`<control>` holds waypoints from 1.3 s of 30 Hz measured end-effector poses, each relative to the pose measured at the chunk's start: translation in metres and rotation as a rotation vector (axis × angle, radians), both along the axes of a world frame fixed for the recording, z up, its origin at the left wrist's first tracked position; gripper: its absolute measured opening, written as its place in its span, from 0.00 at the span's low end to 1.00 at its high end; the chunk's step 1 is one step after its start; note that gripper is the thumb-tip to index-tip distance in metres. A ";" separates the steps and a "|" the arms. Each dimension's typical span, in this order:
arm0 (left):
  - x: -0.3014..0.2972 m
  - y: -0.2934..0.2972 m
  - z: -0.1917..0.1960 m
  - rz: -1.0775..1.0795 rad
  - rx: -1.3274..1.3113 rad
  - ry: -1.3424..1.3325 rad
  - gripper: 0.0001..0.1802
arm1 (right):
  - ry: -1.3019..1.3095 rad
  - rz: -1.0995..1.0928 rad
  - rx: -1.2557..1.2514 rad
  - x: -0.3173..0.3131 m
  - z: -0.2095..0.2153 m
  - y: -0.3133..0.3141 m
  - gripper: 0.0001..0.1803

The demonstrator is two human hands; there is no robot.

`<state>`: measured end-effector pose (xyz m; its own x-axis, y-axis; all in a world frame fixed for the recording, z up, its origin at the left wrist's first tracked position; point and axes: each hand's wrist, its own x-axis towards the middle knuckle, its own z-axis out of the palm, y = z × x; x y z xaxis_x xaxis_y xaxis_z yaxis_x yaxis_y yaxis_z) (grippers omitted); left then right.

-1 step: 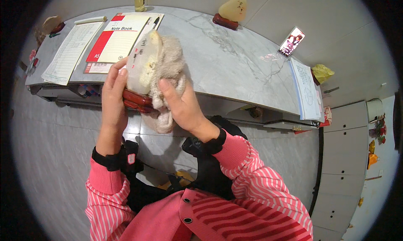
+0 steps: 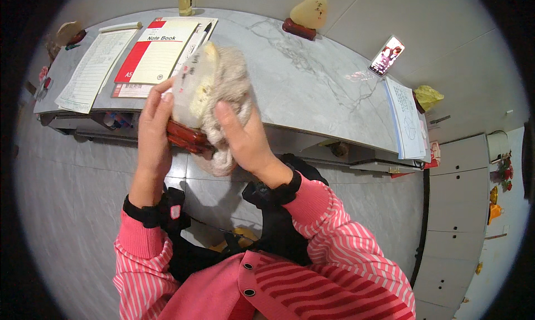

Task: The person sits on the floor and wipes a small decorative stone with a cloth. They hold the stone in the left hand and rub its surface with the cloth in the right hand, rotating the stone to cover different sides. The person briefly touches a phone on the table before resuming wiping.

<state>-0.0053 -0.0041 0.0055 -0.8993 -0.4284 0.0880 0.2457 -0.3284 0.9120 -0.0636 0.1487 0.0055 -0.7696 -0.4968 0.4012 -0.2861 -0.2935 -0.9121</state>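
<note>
A pale, polished ornamental stone with dark characters and small red marks on its face stands in a reddish-brown wooden base. It is held up in front of the desk's near edge. My left hand grips it from the left side, its fingers partly hidden behind the stone. In my right hand is a beige, fluffy cloth, pressed against the stone's right side with the thumb on top. The cloth's lower end hangs below the wooden base.
The grey marbled desk carries a red-and-cream notebook, a writing pad and a pen. Along the back stand a small bottle, another stone on a wooden base and a lit phone. Papers lie right.
The stone with its base has shifted slightly right and turned a little. The cloth has moved with it, and my right thumb sits slightly further right and higher on it.
</note>
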 end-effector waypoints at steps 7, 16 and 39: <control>0.006 0.034 0.000 -0.221 -0.130 -0.084 0.18 | -0.365 -0.181 -0.269 -0.038 0.012 0.015 0.26; -0.002 0.021 -0.004 0.009 -0.209 -0.043 0.17 | -0.110 -0.191 -0.057 -0.025 -0.003 0.006 0.27; 0.014 0.021 -0.003 0.169 -0.807 -0.131 0.15 | 0.652 -0.524 0.434 -0.046 0.006 0.009 0.22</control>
